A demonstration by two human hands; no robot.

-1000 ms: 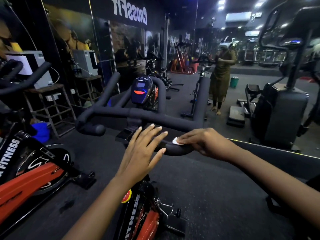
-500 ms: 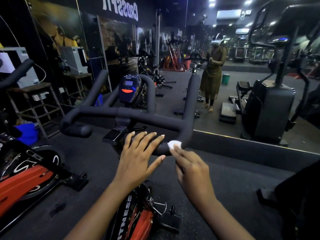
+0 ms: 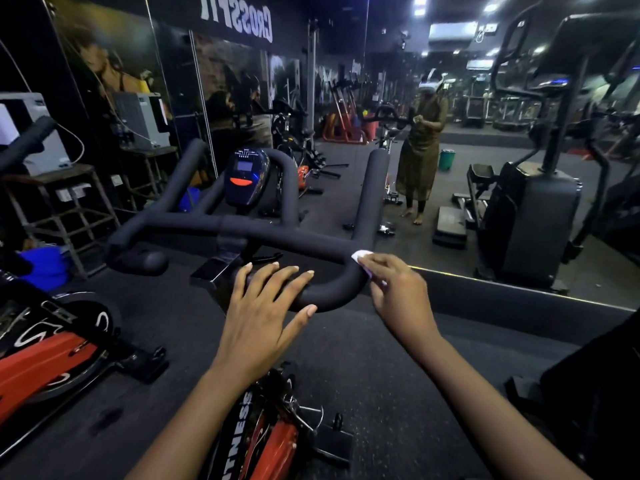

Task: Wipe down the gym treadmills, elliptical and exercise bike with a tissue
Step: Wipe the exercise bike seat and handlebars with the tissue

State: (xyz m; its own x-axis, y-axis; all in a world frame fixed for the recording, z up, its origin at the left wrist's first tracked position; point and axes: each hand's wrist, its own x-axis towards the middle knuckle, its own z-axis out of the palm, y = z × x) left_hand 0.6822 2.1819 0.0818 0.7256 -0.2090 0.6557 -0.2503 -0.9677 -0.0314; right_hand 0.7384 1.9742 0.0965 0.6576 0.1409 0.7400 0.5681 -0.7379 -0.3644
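Note:
The exercise bike's black padded handlebar (image 3: 263, 233) spans the middle of the view, with a dark console (image 3: 245, 178) behind it and a red frame (image 3: 277, 448) below. My left hand (image 3: 266, 310) rests flat with spread fingers on the handlebar's near curved end. My right hand (image 3: 398, 292) pinches a small white tissue (image 3: 360, 255) and presses it against the bend where the right prong rises. Most of the tissue is hidden under my fingers.
A second red and black bike (image 3: 48, 355) stands at the left. A wall mirror (image 3: 450, 168) ahead reflects a person, a stepper machine (image 3: 533, 216) and other gym equipment. Metal stools (image 3: 59, 206) with boxes stand at the left wall. Black rubber floor (image 3: 363, 368) lies below.
My right hand has slid the tissue from the handlebar's near curved end round to the bend at the right prong. The left hand has stayed on the near end.

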